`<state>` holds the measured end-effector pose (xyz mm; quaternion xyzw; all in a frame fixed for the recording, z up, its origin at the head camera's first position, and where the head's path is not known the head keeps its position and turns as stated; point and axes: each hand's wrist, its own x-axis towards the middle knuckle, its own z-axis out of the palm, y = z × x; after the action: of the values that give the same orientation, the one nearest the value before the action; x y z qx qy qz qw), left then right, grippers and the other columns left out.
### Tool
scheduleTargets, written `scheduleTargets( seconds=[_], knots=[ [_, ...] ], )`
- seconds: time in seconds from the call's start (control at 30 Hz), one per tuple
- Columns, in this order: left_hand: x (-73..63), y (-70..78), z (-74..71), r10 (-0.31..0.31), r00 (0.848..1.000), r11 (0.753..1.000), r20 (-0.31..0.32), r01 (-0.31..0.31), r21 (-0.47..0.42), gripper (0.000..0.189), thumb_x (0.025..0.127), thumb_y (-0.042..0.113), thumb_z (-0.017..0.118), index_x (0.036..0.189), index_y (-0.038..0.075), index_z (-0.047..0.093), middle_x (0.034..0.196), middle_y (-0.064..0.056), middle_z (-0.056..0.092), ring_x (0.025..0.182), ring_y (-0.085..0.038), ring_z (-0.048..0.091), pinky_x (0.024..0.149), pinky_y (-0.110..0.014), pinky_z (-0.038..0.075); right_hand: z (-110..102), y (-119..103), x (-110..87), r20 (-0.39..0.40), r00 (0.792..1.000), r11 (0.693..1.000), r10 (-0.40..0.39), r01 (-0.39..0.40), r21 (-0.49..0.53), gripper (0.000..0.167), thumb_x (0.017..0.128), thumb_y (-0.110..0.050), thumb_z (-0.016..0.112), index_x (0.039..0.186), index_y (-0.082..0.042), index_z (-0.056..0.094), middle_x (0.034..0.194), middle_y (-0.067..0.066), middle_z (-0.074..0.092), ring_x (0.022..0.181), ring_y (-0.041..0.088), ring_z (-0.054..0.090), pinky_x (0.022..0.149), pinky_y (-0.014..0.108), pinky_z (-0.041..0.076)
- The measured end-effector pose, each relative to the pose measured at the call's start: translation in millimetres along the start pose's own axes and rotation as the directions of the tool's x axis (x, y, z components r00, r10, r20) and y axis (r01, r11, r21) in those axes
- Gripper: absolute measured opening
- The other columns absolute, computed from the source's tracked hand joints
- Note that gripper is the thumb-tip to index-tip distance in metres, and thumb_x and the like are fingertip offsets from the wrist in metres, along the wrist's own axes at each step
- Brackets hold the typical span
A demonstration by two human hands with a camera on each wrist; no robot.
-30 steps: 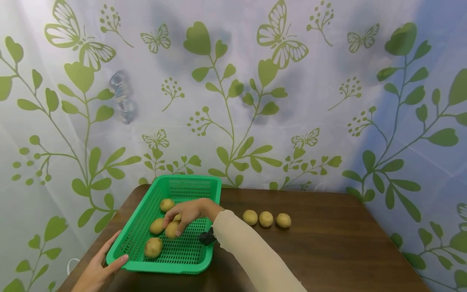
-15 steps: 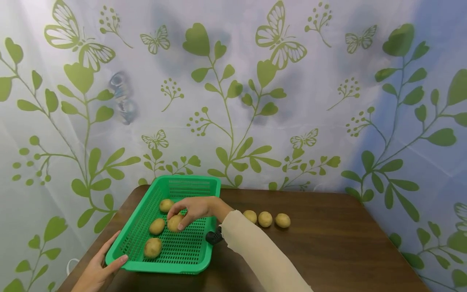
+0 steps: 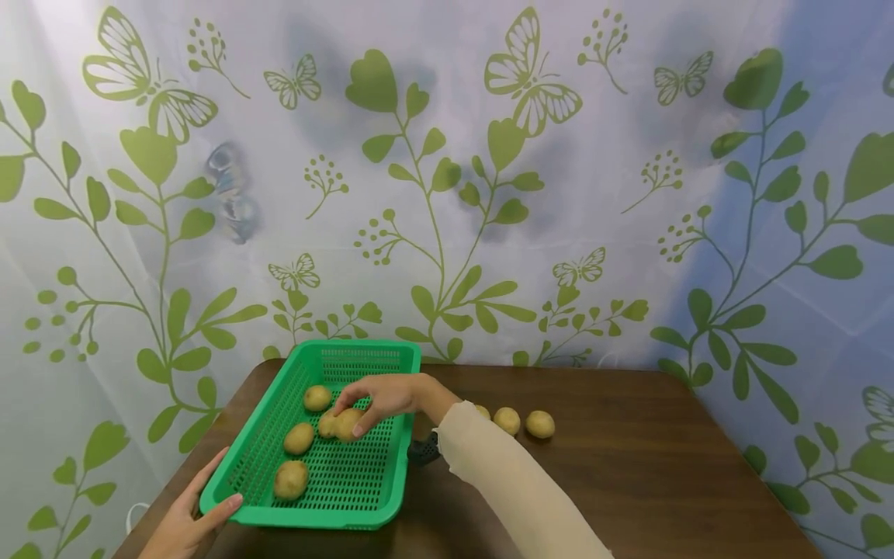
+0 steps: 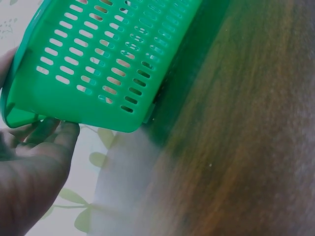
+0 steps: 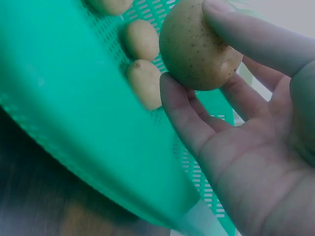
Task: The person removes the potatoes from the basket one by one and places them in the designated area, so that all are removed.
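Observation:
My right hand (image 3: 386, 394) pinches a potato (image 3: 348, 426) between thumb and fingertips over the green plastic basket (image 3: 321, 514). In the right wrist view, the held potato (image 5: 197, 46) has brown specks on its skin. Several other potatoes lie in the basket: one (image 3: 327, 424) partly hidden behind the held one, and others, such as the near potato (image 3: 290, 480), along the left side. My left hand (image 3: 188, 512) grips the basket's near left corner, thumb over the rim. From the left wrist, that hand (image 4: 39, 162) shows fingers under the rim beside the slotted wall.
On the brown wooden table (image 3: 628, 466), right of the basket, three potatoes stand in a row; the middle potato (image 3: 507, 421) and right potato (image 3: 540, 424) show fully, the left one is mostly behind the right sleeve (image 3: 510, 481). A leaf-patterned curtain (image 3: 447, 194) hangs behind the table.
My right hand has moved up and to the right with the potato, uncovering another potato behind it in the basket. The left hand keeps its hold on the corner.

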<state>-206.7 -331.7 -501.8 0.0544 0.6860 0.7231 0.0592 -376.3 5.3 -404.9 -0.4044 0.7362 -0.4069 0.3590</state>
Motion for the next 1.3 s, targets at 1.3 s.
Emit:
scheduleTargets(
  seconds=[1.3],
  knots=[
    [-5.1, -0.4, -4.7, 0.032, 0.997, 0.999, 0.072, -0.030, -0.034, 0.083, 0.109, 0.004, 0.050, 0.162, 0.000, -0.015, 0.132, 0.015, 0.058, 0.117, -0.009, 0.063, 0.092, -0.034, 0.057, -21, -2, -77.6, -0.039, 0.999, 1.000, 0.002, -0.003, -0.026, 0.041, 0.093, -0.002, 0.078, 0.131, -0.007, 0.065, 0.137, 0.004, 0.057, 0.124, 0.018, 0.054, 0.098, 0.035, 0.052]
  ],
)
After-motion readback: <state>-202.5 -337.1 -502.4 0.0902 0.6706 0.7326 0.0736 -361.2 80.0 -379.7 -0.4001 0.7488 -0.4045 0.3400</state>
